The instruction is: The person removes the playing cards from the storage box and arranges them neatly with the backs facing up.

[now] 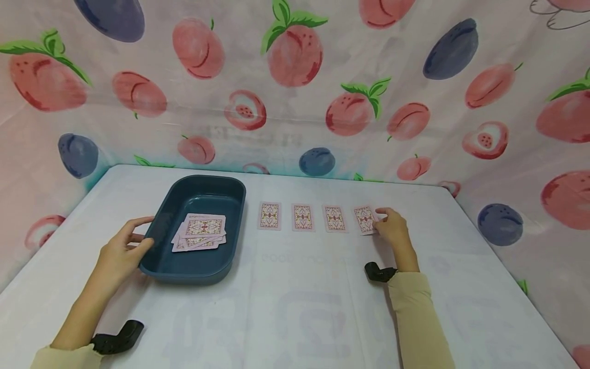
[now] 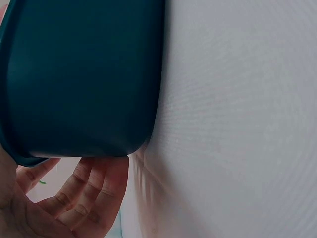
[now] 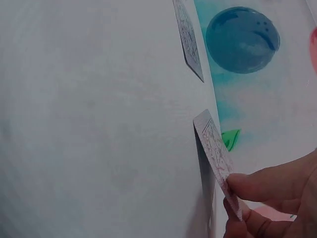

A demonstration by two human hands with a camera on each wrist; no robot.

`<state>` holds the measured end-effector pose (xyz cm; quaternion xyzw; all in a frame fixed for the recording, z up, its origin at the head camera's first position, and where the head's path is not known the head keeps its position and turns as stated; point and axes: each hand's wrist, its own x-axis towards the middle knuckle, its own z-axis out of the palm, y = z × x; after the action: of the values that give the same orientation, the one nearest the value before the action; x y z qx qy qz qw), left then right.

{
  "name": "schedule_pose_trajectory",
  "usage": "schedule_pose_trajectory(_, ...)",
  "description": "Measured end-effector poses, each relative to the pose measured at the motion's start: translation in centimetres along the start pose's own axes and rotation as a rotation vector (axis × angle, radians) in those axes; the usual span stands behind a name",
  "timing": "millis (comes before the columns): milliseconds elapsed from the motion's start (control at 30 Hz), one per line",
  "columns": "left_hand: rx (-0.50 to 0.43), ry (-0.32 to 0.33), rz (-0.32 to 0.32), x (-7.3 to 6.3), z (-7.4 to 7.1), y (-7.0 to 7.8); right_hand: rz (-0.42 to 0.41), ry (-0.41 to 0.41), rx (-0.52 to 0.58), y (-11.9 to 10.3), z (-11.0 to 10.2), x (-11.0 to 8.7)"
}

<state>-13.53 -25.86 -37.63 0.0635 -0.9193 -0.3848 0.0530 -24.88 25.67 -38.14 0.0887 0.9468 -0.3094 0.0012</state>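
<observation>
My left hand (image 1: 121,250) holds the left side of a dark teal plastic tray (image 1: 186,281). Its thumb lies at the rim, and its fingers (image 2: 106,198) press against the outer wall. Inside the tray lies a loose pile of playing cards (image 1: 205,227), patterned backs up. At the right end of a row, my right hand (image 1: 393,228) pinches the edge of a playing card (image 1: 365,219) between thumb and fingers. That card (image 3: 213,144) is tilted, partly raised off the table in the right wrist view.
Left of the pinched card, in the same row, lie face down a first card (image 1: 269,216), a second card (image 1: 302,218) and a third card (image 1: 335,219), spaced apart. A white cloth covers the table (image 1: 286,318). Behind it hangs a fruit-printed curtain (image 1: 276,138).
</observation>
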Motion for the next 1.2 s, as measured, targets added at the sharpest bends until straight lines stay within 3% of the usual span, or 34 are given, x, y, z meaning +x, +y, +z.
schedule_pose_trajectory(333,0.001,0.002,0.002,-0.04,0.01,0.06,0.09,-0.069,-0.026,0.46,0.4,0.21)
schedule_pose_trajectory(1200,0.006,0.008,0.007,0.03,0.07,-0.07,0.121,-0.074,-0.028,0.48,0.6,0.63)
